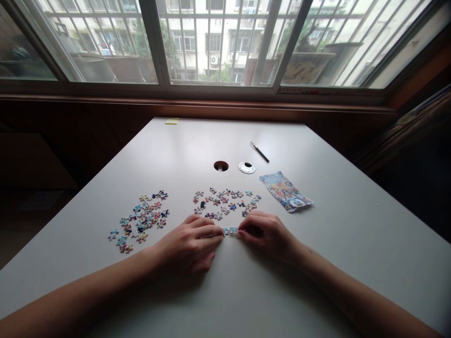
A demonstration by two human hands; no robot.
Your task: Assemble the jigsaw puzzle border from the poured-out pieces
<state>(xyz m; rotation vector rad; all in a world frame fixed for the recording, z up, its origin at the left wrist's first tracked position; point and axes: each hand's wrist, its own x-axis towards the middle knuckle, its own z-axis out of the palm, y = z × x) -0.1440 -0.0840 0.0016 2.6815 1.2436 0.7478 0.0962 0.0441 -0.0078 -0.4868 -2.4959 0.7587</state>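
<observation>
A short row of joined light-blue jigsaw puzzle pieces (pixel 230 231) lies flat on the white table between my two hands. My left hand (pixel 195 239) covers the row's left end, its fingers close together and pressing there, with the thumb tucked lower down. At the right end, my right hand (pixel 266 232) has curled fingers and pinches a puzzle piece that is mostly hidden by the fingertips. Loose jigsaw pieces (pixel 224 200) are scattered just beyond both hands. A larger spread of loose pieces (pixel 143 219) lies to the left, past my left forearm.
A colourful printed picture sheet (pixel 287 191) lies right of the pieces. Farther back are a pen (pixel 260 152), a round metal cover (pixel 246 167) and a hole (pixel 221 166) in the tabletop. Yellow tape (pixel 172 121) marks the far edge, below a barred window (pixel 214 42).
</observation>
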